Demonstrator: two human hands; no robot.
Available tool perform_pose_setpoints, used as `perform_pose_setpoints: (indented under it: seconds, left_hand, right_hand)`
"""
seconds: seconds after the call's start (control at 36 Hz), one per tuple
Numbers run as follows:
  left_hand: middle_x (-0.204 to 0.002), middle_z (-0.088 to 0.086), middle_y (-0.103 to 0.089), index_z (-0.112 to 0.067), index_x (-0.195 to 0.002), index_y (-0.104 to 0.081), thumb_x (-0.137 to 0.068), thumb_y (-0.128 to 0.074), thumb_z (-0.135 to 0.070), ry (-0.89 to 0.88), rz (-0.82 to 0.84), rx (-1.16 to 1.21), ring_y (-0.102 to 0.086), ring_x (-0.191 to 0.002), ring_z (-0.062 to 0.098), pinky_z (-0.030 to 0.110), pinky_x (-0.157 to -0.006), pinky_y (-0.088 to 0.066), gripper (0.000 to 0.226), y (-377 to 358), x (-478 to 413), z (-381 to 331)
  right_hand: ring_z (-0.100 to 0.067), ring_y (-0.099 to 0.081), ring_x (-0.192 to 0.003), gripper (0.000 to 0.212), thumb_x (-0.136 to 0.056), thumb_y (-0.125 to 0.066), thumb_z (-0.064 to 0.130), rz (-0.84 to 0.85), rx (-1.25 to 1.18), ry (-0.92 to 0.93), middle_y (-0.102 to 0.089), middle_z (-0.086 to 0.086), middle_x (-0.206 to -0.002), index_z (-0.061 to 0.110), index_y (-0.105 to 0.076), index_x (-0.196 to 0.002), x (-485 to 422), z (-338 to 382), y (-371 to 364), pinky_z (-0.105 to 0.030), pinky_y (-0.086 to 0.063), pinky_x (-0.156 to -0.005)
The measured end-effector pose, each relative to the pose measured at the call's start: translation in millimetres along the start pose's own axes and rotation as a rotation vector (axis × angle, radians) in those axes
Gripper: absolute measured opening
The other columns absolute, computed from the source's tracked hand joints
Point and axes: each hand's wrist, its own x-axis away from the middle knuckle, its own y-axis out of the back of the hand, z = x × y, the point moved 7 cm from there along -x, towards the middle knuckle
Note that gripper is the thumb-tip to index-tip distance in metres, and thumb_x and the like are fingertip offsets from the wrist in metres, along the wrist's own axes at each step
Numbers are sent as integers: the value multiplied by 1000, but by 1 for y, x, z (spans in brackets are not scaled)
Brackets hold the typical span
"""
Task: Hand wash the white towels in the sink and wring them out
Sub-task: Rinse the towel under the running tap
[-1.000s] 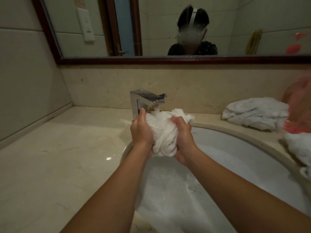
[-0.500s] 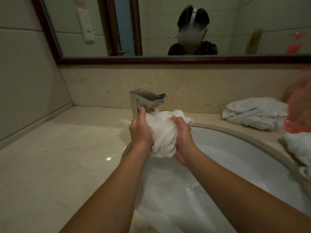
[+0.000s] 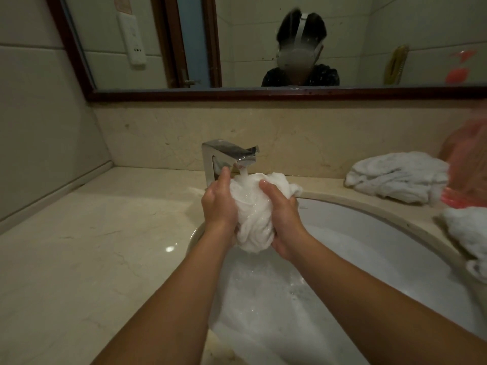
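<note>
Directly under the running chrome faucet (image 3: 229,156), both hands clamp a bunched white towel (image 3: 253,214) above the sink (image 3: 369,233): left hand (image 3: 218,206) and right hand (image 3: 283,219) cup opposite sides. Soaked, limp terry, likely heavy and slippery; best gripped around its bulky middle

The bunched towel (image 3: 254,219) is white with a wet sheen. The sink (image 3: 382,233) is white too, its water milky with pale foam. The tap (image 3: 226,151) is shiny silver. The worktop (image 3: 92,246) is cream marble with faint brownish veins, and the splashback (image 3: 329,133) matches it. The crumpled towel (image 3: 395,177) and the edge towel (image 3: 466,233) are white. A blurred bag (image 3: 463,164) is translucent pink-red. The mirror frame (image 3: 263,94) is dark reddish brown.
</note>
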Motion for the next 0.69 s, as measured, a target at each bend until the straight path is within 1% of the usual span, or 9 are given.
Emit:
perform_pose_setpoints:
  seconds: [0.06, 0.14, 0.25, 0.36, 0.42, 0.47, 0.5, 0.58, 0.69]
  left_hand:
    - [-96, 6, -81, -16, -102, -78, -90, -68, -61, -6, 20, -10, -79, -92, 27, 54, -92, -63, 48, -1, 0, 0]
    - [-98, 5, -82, -18, -107, -77, -96, -66, -57, -1, 46, -44, -79, -93, 26, 52, -92, -63, 42, -4, 0, 3]
    - [-98, 7, -82, -14, -111, -77, -99, -61, -59, 66, 112, -64, -80, -92, 26, 45, -88, -64, 49, -10, 3, 8]
    - [-98, 7, -82, -14, -111, -78, -102, -56, -58, 89, 147, -32, -80, -92, 26, 47, -90, -64, 50, -12, 5, 10]
    - [-100, 5, -82, -16, -112, -78, -102, -55, -59, 73, 145, -42, -79, -95, 26, 50, -93, -63, 49, -11, 4, 10]
    - [-102, 4, -82, -18, -115, -78, -101, -56, -61, 72, 149, -42, -79, -97, 26, 50, -95, -62, 51, -10, 2, 12]
    - [-104, 5, -82, -18, -117, -78, -99, -56, -63, 83, 157, -33, -79, -97, 27, 50, -95, -62, 53, -10, 3, 13]
    - [-112, 9, -81, -21, -126, -76, -89, -53, -78, 189, 229, 7, -79, -101, 32, 54, -96, -61, 71, -14, 6, 21]
    - [-119, 16, -78, -19, -121, -80, -90, -32, -90, 355, 353, 135, -74, -111, 41, 58, -109, -50, 91, -18, 10, 24]
  right_hand:
    - [-30, -80, -100, 99, -67, -89, 59, -14, 6, -13, -75, -12, -121, 22, -43, -146, 1, 0, 1, -54, -64, -93]
    - [-31, -79, -102, 116, -54, -92, 66, -36, -8, -48, -74, -9, -123, 29, -39, -150, 5, -1, -1, -55, -64, -93]
    - [-31, -79, -98, 85, -82, -90, 45, -92, -95, -53, -72, -7, -116, 30, -38, -148, 11, 2, -3, -59, -64, -88]
    - [-34, -77, -98, 86, -87, -84, 51, -163, -126, -63, -70, -8, -116, 24, -36, -153, 9, 4, -1, -60, -64, -87]
    - [-36, -76, -100, 99, -80, -82, 64, -184, -148, -103, -71, -11, -120, 21, -35, -156, 5, 0, 1, -60, -64, -88]
    - [-38, -77, -101, 117, -61, -81, 74, -171, -166, -126, -73, -13, -124, 21, -39, -157, 4, -2, -1, -60, -64, -88]
    - [-38, -77, -101, 118, -56, -80, 74, -168, -175, -117, -74, -13, -123, 21, -43, -155, 3, -2, -2, -60, -63, -88]
    - [-38, -78, -102, 102, -63, -74, 74, -166, -165, -70, -77, -14, -120, 19, -54, -146, -3, -1, 2, -60, -62, -92]
    - [-36, -77, -105, 85, -74, -68, 73, -150, -136, -29, -76, -14, -122, 19, -59, -139, -2, 5, 2, -60, -61, -95]
